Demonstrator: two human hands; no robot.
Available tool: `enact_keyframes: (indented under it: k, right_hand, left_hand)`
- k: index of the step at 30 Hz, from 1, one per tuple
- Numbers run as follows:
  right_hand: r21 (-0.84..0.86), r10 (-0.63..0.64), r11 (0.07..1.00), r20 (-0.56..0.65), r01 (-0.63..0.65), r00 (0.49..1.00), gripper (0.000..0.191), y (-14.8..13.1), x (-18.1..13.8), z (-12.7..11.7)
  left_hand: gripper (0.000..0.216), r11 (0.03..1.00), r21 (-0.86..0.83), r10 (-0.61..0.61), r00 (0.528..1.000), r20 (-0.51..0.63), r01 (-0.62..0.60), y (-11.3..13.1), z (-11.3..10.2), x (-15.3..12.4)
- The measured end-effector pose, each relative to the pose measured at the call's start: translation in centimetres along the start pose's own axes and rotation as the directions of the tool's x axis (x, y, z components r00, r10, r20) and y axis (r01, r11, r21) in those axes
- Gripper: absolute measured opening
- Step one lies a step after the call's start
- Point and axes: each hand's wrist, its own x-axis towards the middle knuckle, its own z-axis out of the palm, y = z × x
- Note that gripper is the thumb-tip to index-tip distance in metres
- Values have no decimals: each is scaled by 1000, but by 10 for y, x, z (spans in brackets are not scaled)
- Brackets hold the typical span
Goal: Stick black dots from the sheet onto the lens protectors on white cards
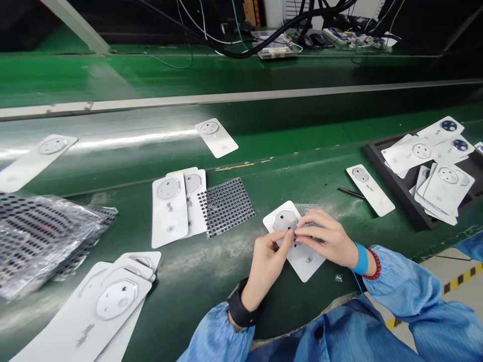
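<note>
In front of me a white phone back cover (307, 264) with a round silver camera ring (284, 220) lies tilted on the green bench. Over its ring my left hand (268, 259) is closed, thumb and index finger pinched together. My right hand (326, 237) meets it there, its fingertips also pinched. Small black dots (295, 245) show by the fingertips, but what each hand holds is too small to make out. A piece of clear dotted film (307, 208) shows behind my right fingers; I cannot tell whether they grip it.
Left of the hands lie a clear sheet of black dots (230, 206) and two overlapping covers (169, 213). More covers (116, 301) and bagged dot sheets (41, 241) are farther left. At right are a single cover (372, 191), a dark stick (350, 192) and a black tray (400, 201) with several covers.
</note>
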Motion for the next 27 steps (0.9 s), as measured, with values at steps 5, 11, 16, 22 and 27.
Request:
enact_keyframes:
  k: [5, 11, 16, 22, 27]
  right_hand:
    - [34, 41, 999, -31, -40, 999, 13, -3, -3, 14]
    - [-219, -109, 970, -15, 103, 994, 16, -6, -8, 21]
    - [-335, -216, 913, 80, 231, 973, 17, -4, -11, 22]
    - [-413, -368, 825, 126, 386, 921, 21, 5, -16, 20]
    - [-370, -392, 833, 131, 412, 911, 18, 11, -16, 22]
  left_hand:
    - [28, 996, -72, -44, 999, 4, 44, -2, 1, -2]
    - [27, 991, -111, -79, 996, -42, 74, -8, 3, -2]
    - [30, 990, -114, -94, 993, -67, 86, -10, 4, 0]
    - [29, 992, -96, -96, 990, -106, 86, -13, 5, 2]
    - [27, 993, -69, -104, 985, -139, 95, -13, 8, 5]
